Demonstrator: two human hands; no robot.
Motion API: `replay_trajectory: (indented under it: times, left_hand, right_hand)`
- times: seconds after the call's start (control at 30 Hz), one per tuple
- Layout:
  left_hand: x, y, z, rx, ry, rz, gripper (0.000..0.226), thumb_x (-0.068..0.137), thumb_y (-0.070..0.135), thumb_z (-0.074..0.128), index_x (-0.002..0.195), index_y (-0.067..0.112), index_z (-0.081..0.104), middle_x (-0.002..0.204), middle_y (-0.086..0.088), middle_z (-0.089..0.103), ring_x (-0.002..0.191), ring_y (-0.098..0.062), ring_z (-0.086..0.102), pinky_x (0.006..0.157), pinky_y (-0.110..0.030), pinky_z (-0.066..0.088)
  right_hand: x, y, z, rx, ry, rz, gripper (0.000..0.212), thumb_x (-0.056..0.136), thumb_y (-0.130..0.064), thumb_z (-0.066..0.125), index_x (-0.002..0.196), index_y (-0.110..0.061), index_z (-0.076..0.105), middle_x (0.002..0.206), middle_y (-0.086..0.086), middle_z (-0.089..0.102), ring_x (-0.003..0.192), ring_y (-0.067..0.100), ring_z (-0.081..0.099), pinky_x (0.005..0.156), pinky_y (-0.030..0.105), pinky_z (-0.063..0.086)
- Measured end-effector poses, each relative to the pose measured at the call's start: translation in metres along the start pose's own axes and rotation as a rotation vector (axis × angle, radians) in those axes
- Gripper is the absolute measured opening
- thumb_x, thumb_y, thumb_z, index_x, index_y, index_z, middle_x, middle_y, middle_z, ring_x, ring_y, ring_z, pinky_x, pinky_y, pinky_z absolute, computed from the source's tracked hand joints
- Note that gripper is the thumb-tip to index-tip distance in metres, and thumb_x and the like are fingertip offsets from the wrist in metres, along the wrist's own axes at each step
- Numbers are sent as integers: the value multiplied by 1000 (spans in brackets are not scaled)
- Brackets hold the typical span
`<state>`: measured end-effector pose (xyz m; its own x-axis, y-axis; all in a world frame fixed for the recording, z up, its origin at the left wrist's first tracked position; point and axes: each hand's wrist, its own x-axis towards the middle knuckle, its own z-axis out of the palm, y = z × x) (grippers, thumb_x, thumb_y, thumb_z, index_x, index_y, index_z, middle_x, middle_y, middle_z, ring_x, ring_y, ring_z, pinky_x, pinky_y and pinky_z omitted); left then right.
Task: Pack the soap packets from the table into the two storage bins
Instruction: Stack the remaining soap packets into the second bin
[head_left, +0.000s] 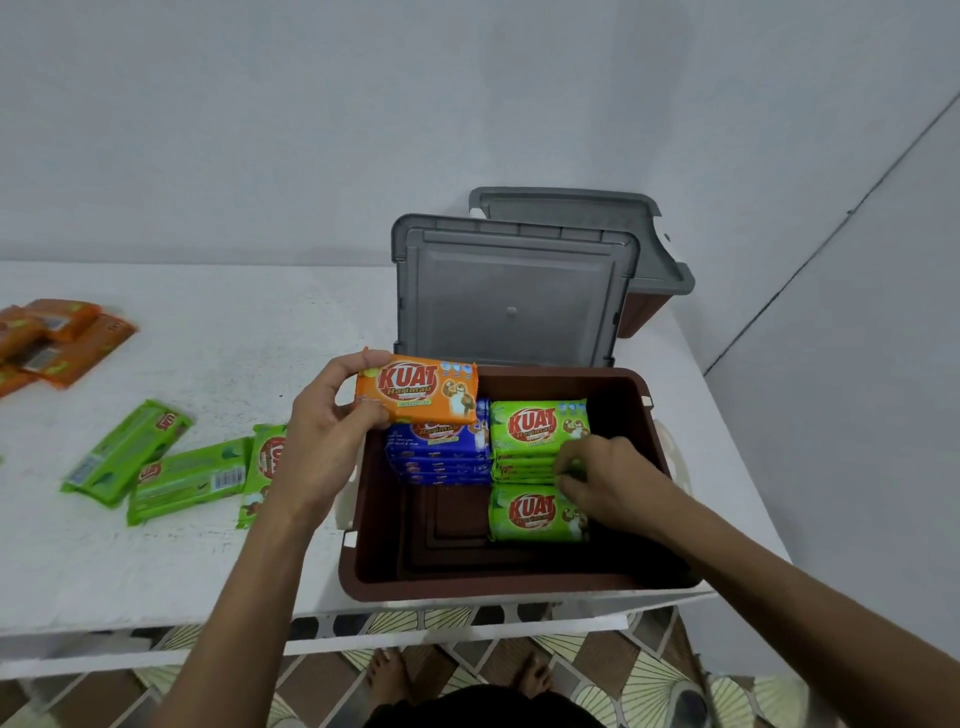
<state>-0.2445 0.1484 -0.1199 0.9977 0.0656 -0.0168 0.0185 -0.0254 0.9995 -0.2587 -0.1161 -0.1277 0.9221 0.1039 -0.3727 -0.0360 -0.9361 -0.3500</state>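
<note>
A brown storage bin (511, 579) stands open at the table's front edge, its grey lid (514, 296) tilted up behind it. Inside lie a stack of blue soap packets (439, 457) and green soap packets (537, 423) in two piles on the right. My left hand (324, 426) holds an orange soap packet (415, 392) over the bin's far left corner, above the blue stack. My right hand (605, 480) reaches into the bin, fingers pinched on the green packets. A second brown bin (647, 306) with a raised grey lid stands behind.
Loose green packets (156, 467) lie on the white table (249, 338) left of the bin, one partly hidden behind my left forearm. A pile of orange packets (57, 338) sits at the far left edge. A wall runs close behind and to the right. Patterned floor tiles show below.
</note>
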Motion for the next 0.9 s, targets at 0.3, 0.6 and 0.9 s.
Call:
replay_trajectory:
  times: [0.3,0.6,0.9]
  left_hand:
    - [-2,3,1,1,-42,5,39,92,-4,53,120,23,58,120,0,63,108,-19,63,68,-20,56]
    - [-8,8,10,-112,-149,9,41,91,-7,53,123,20,57,118,-4,63,106,-16,64,73,-26,57]
    - [-2,7,-2,149,-177,117,26,94,7,57,117,20,59,115,0,64,107,-11,63,73,-23,56]
  right_hand:
    - [8,-25,-34,401,196,-169,6,94,-23,60,91,-24,65,80,-1,71,70,11,71,74,39,61]
    - [6,-53,-26,955,63,-307,26,94,-13,61,118,-21,60,116,9,65,99,18,71,73,27,60]
    - [-3,-46,-17,1136,6,-294,28,89,-7,67,115,-17,65,108,15,67,101,24,70,75,35,60]
